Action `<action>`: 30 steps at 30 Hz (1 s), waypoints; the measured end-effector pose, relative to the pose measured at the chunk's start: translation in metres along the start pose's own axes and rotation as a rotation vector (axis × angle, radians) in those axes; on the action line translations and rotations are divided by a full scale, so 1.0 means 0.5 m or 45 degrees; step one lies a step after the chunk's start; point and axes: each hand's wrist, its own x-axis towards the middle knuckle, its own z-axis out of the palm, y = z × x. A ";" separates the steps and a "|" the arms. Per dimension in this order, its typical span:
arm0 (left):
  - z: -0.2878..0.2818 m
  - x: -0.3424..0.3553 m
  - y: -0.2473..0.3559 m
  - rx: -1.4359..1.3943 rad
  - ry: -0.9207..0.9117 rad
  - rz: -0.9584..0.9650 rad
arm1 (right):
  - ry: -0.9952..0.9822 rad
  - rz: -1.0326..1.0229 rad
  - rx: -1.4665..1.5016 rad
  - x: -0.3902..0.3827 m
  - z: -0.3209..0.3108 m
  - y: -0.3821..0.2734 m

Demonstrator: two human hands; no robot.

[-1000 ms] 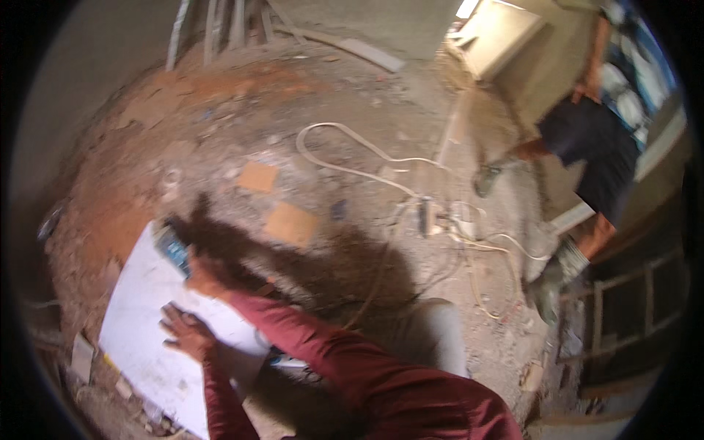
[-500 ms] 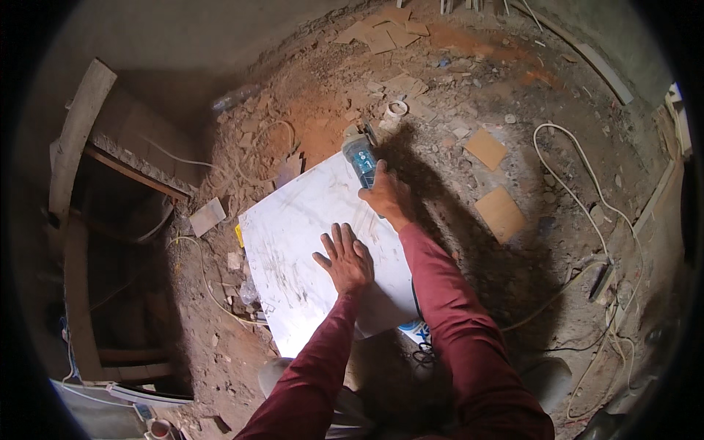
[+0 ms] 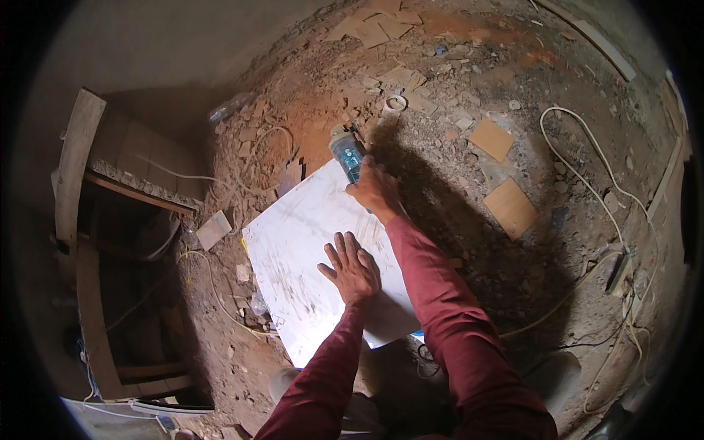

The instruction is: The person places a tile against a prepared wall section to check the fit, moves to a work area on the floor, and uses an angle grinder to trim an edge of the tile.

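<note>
A large white tile or panel (image 3: 293, 253), streaked with dark smudges, lies in front of me over the rubble. My left hand (image 3: 352, 270) rests on its face, palm down and fingers spread. In my right hand (image 3: 378, 189) is an angle grinder (image 3: 347, 157) with a teal and grey body, gripped from above. Its head reaches past the tile's far edge, where a dark disc or guard shows at the front. I cannot make out whether the disc touches the tile. A shadow falls to the right of my right arm.
Broken rubble covers the ground. Two tan tile pieces (image 3: 511, 209) lie to the right, beside a looping pale cable (image 3: 587, 165). A white ring (image 3: 395, 103) sits beyond the grinder. Wooden framing (image 3: 99, 315) surrounds a dark opening at left; another cable (image 3: 213, 282) runs beside the tile.
The grinder and my right hand have moved slightly left along the tile's far side. My left hand stays flat on the tile. The whole view has tilted a little.
</note>
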 end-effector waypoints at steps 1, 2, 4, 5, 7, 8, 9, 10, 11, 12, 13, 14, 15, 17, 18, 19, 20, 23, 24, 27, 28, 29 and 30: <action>0.000 0.000 0.001 0.000 -0.001 0.000 | -0.014 -0.013 0.028 0.006 0.006 0.004; -0.001 -0.001 0.003 0.000 -0.003 0.000 | 0.007 -0.022 0.014 0.011 0.012 0.007; 0.001 0.000 0.002 0.008 -0.005 0.006 | 0.043 -0.044 -0.013 0.019 0.024 0.005; 0.001 0.001 0.001 0.014 -0.006 0.007 | 0.035 -0.036 -0.025 0.023 0.027 0.004; 0.004 0.003 -0.001 0.018 -0.001 0.012 | 0.020 -0.019 -0.053 0.031 0.030 0.004; 0.006 0.004 -0.002 0.018 0.000 0.015 | 0.022 -0.016 -0.050 0.032 0.032 0.004; 0.006 0.003 -0.004 0.012 -0.005 0.014 | 0.025 -0.012 -0.048 0.033 0.034 0.005; 0.005 0.003 -0.003 0.004 -0.009 0.015 | 0.029 -0.009 -0.047 0.034 0.034 0.005; 0.004 0.003 -0.002 -0.003 -0.013 0.016 | 0.022 -0.002 -0.047 0.034 0.035 0.005; 0.003 0.003 0.000 -0.008 -0.014 0.014 | 0.014 0.005 -0.048 0.035 0.034 0.006; 0.002 0.002 -0.001 -0.010 -0.015 0.011 | 0.006 0.011 -0.047 0.034 0.033 0.003; 0.001 0.003 -0.001 -0.013 -0.015 0.008 | -0.006 0.008 -0.043 0.034 0.030 0.002; 0.001 0.003 0.000 -0.013 -0.015 0.008 | -0.017 0.005 -0.038 0.034 0.027 0.001; 0.002 0.004 0.002 -0.016 -0.016 0.007 | -0.034 0.011 -0.038 0.031 0.021 -0.001; 0.001 0.004 0.001 -0.015 -0.019 0.005 | -0.039 0.019 -0.042 0.028 0.018 -0.001; 0.000 0.004 0.002 -0.014 -0.020 0.003 | -0.042 0.025 -0.045 0.026 0.015 -0.004; -0.001 0.004 0.002 -0.013 -0.021 0.001 | -0.051 0.033 -0.038 0.025 0.012 -0.006; 0.003 0.004 0.001 -0.010 -0.008 0.008 | -0.070 0.053 -0.025 0.023 0.007 -0.004; 0.005 0.004 0.001 -0.007 -0.006 0.007 | -0.073 0.054 -0.025 0.023 0.007 -0.002; 0.006 0.003 0.001 0.003 -0.008 0.003 | -0.068 0.052 -0.018 0.019 0.010 0.003; 0.005 0.003 0.001 0.004 -0.010 0.001 | -0.064 0.050 -0.015 0.018 0.011 0.004; 0.004 0.003 0.002 0.006 -0.012 -0.002 | -0.066 0.048 -0.019 0.017 0.012 0.006; 0.004 0.002 0.001 0.003 -0.015 -0.001 | -0.067 0.047 -0.022 0.016 0.013 0.008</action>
